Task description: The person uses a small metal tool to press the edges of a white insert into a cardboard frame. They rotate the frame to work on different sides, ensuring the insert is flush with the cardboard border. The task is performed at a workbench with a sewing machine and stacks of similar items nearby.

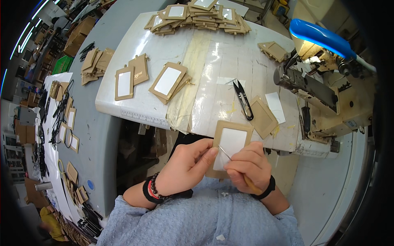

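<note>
My left hand (185, 165) pinches the left edge of a tan card holder (234, 140) with a white window, held tilted over the table's front edge. My right hand (251, 165) is closed around the wooden handle of an awl (251, 185). The awl's thin metal shaft lies across the white window, its tip close to the holder's left inner border near my left fingers. Just beyond the holder are black thread snips (243, 101), a loose tan holder piece (263, 117) and a white card (275, 107).
Stacked tan holders (201, 20) are heaped at the far side, with a smaller stack (273, 51) at far right. Several more holders (167, 81) lie left. A sewing machine (308, 88) and blue lamp (322, 37) stand right. Black cords (61, 108) lie on the left table.
</note>
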### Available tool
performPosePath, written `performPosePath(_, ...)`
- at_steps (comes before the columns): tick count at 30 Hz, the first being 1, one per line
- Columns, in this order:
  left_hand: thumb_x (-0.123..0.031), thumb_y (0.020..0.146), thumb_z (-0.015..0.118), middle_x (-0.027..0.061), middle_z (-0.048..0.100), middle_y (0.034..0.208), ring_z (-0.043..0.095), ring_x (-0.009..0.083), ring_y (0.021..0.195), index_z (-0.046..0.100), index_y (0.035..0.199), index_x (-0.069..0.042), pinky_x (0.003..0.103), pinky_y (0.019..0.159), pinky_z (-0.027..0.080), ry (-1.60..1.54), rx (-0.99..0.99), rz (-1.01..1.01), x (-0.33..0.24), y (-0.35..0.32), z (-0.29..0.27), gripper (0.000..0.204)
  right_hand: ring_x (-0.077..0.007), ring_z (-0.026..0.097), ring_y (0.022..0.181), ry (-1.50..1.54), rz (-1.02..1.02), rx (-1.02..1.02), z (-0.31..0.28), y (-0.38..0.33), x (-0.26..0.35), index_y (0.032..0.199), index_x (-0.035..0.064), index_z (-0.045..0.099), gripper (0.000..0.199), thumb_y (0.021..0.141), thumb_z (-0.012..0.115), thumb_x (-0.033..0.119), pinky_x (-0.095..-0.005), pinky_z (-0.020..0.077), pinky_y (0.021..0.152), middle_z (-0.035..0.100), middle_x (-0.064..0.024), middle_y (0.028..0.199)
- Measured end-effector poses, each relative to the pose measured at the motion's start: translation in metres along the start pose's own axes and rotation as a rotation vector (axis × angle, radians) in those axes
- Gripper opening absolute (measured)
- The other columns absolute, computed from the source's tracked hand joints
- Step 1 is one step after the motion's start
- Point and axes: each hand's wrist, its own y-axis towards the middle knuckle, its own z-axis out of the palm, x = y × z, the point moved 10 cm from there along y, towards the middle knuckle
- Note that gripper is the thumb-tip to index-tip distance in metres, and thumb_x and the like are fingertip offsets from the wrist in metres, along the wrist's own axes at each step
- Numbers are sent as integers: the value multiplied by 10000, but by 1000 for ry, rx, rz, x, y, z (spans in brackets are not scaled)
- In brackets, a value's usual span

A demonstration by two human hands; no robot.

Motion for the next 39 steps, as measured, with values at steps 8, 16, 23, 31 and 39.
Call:
performPosePath(8, -148, 1007, 509, -1, 503, 629, 406, 28, 572, 591, 1082, 34, 237, 497, 357, -105, 47, 4, 2, 2, 3, 213, -204, 546, 769, 126, 28, -31, -1, -1, -12, 827, 93, 672, 97, 800, 754, 140, -311, 389, 731, 618, -19, 832)
performPosePath(16, -113, 987, 514, -22, 537, 681, 409, 4, 601, 584, 1030, 34, 216, 505, 351, -146, -15, -13, 3, 0, 1, 169, -205, 528, 742, 219, 88, -23, -2, -2, -12, 815, 84, 662, 75, 797, 731, 111, -311, 376, 703, 605, -24, 817)
performPosePath(23, -106, 983, 521, -35, 555, 734, 422, -5, 637, 581, 987, 24, 198, 525, 355, -209, -37, -12, 2, 1, 2, 144, -208, 528, 747, 230, 67, -12, -4, -3, -8, 830, 79, 669, 69, 806, 723, 115, -316, 395, 699, 607, -29, 830)
performPosePath(31, -98, 968, 527, -32, 532, 677, 410, 3, 611, 584, 949, 21, 209, 510, 344, -153, -69, -2, 3, -1, -2, 134, -211, 538, 755, 211, 47, 2, 0, -1, -5, 836, 78, 672, 111, 783, 763, 113, -315, 411, 698, 617, -32, 837)
performPosePath(39, -99, 964, 527, -25, 520, 655, 407, 9, 597, 582, 934, 17, 213, 504, 343, -137, -86, 3, 1, -2, -4, 132, -217, 547, 752, 184, 27, 8, 2, -1, -3, 841, 63, 673, 136, 759, 777, 91, -314, 441, 705, 618, -43, 835)
